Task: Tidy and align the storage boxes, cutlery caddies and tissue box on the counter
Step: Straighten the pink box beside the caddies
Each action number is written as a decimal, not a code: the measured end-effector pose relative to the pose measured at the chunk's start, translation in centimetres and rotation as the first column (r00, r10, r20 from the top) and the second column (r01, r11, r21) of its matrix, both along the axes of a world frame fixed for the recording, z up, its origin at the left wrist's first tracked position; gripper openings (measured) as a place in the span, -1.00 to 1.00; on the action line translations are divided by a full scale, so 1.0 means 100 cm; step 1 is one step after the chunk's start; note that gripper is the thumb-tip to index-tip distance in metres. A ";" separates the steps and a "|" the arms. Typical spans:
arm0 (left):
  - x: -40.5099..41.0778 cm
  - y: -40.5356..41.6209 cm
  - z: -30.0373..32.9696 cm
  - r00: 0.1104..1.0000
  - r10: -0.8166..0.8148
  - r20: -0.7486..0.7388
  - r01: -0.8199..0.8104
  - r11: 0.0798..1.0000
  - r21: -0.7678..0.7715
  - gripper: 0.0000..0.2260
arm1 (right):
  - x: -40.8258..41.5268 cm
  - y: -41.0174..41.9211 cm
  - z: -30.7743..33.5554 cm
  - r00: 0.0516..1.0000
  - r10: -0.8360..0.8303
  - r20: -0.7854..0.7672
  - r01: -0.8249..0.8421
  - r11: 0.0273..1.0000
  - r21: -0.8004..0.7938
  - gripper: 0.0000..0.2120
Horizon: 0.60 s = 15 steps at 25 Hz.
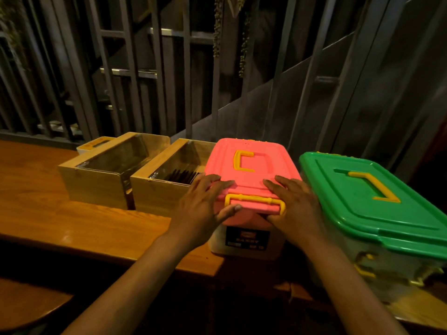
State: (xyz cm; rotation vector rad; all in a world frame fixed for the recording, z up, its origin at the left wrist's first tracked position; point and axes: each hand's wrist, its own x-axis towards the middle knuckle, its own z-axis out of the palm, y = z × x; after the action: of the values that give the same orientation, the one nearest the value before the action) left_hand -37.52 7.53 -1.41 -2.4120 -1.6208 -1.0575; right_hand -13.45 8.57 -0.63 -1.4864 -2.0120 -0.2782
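Observation:
A storage box with a pink lid (251, 163) and yellow handles stands on the wooden counter (60, 213). My left hand (203, 204) lies on its near left corner, thumb under the lid's front edge. My right hand (295, 204) rests on the near right corner, thumb at the yellow front latch. Both hands grip the box. To its right stands a bigger box with a green lid (377, 204), angled and reaching past the counter's front edge. To the left are two wooden cutlery caddies (169, 187) (96, 177). Behind the far caddy sits a white tissue box (94, 143), mostly hidden.
A dark slatted metal railing (135, 81) and a slanted stair wall run right behind the boxes. Hanging plant strands (217, 32) dangle above. The counter's front edge (121, 252) runs below my forearms, with a round wooden seat (29, 303) at lower left.

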 end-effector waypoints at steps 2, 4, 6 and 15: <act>-0.001 0.010 0.000 1.000 -0.015 0.009 0.015 1.000 -0.003 -0.45 | -0.002 0.009 -0.001 1.000 -0.017 -0.001 0.017 1.000 0.017 -0.25; -0.001 0.021 0.000 0.999 -0.039 0.021 0.039 0.999 -0.011 -0.46 | -0.002 0.020 -0.002 1.000 -0.029 0.004 0.029 1.000 0.010 -0.25; -0.001 0.036 0.002 0.998 -0.053 0.020 0.053 0.998 -0.025 -0.46 | -0.001 0.035 -0.001 0.999 -0.037 0.001 0.037 0.999 -0.013 -0.24; 0.004 0.098 0.005 0.998 -0.059 -0.014 0.058 0.998 -0.027 -0.44 | 0.000 0.091 0.005 0.998 -0.064 -0.004 0.064 0.995 -0.080 -0.28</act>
State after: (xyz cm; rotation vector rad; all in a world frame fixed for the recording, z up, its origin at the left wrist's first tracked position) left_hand -37.08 17.33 -0.92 -2.4930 -1.5792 -1.0304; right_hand -13.41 17.68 -0.14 -1.6008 -1.9936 -0.2213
